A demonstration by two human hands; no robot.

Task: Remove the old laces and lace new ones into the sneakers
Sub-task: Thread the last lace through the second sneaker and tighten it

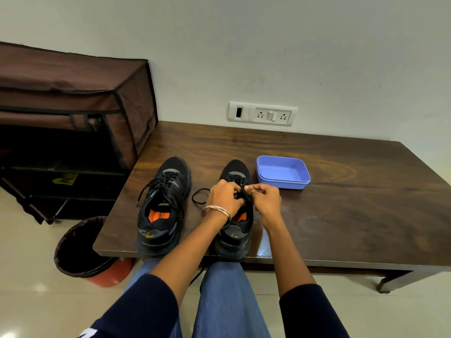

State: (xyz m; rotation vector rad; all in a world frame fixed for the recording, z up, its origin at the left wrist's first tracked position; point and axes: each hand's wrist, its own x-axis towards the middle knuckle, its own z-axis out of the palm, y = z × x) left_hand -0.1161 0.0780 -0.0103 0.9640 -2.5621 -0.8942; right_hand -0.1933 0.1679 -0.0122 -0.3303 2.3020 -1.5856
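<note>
On the table [317,215] stand two black sneakers, left sneaker [163,206] and right sneaker [235,230], beside one blue tub [283,175]. Left hand [225,200] and right hand [266,200] each pinch the black lace [200,198] above the right sneaker's tongue.

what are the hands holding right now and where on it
Both the left hand and right hand pinch the black lace over the right-side sneaker's eyelets.

A single head-worn wide-angle view looks forward and steeply down, close over the near edge of the wooden table [317,191].
</note>
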